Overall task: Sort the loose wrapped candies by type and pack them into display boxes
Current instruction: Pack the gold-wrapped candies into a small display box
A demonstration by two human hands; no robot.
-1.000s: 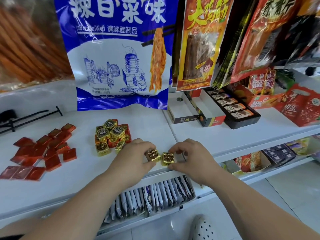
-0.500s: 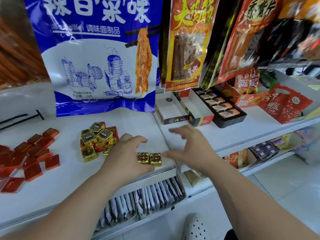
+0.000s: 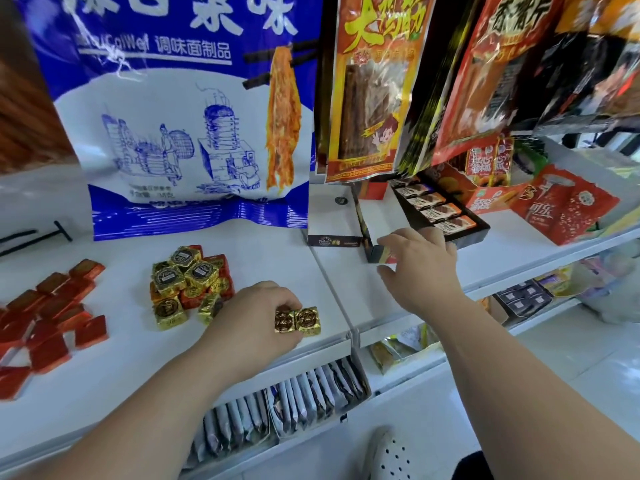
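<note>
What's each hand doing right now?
Left hand: holds two gold candies.
Right hand: open, holds nothing.

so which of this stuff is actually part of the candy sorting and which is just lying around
Job: left hand, two gold candies it pinches, right hand, gold candy pile, red candies, open display boxes.
Lying about: blue snack bag, hanging snack packets, black tray of bars.

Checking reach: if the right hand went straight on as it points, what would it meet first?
Probably the near end of the open display box, right ahead of the right hand; nothing shows between, though depth is unclear.
</note>
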